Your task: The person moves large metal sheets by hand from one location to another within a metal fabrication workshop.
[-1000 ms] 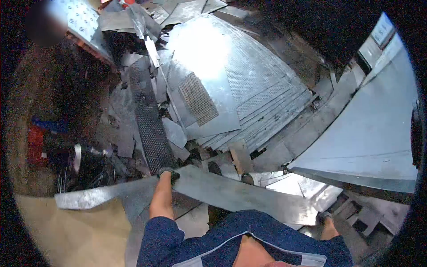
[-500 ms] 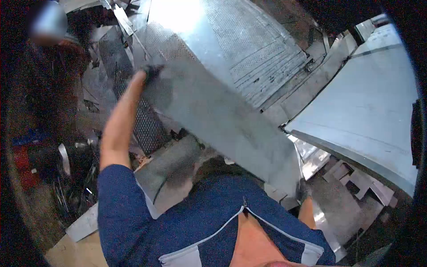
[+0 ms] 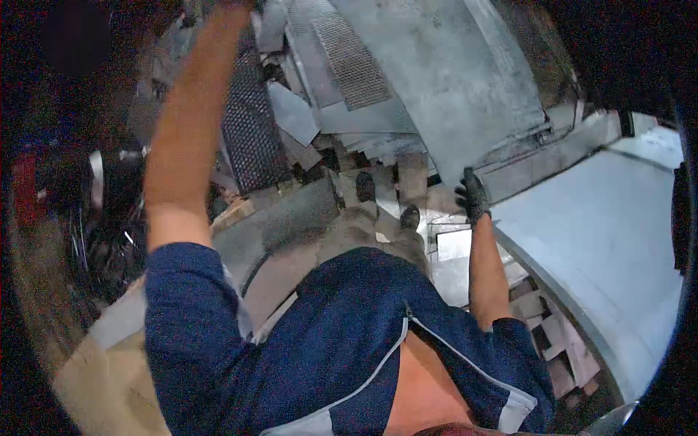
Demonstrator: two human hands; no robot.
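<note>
A large grey metal sheet (image 3: 451, 80) lies over the stack of sheets at the top centre. My right hand (image 3: 474, 198), in a dark glove, is beside the sheet's lower corner with its fingers apart. Whether a fingertip still touches the edge is unclear. My left arm reaches up past the sheet's left side, and only a blurred bit of my left hand (image 3: 249, 4) shows at the top edge; its fingers are hidden. Perforated sheets (image 3: 352, 62) lie left of the large sheet.
A wide pale panel (image 3: 589, 218) slopes along the right. Dark mesh (image 3: 251, 123) and scrap pieces (image 3: 292, 115) lie at the left centre. My feet (image 3: 366, 187) stand among metal offcuts. More cut pieces (image 3: 563, 338) lie at the lower right, below the panel's edge.
The sheet has moved from across my front up onto the stack. My left hand has gone up to the frame's edge. My right hand has moved up, and its fingers have opened.
</note>
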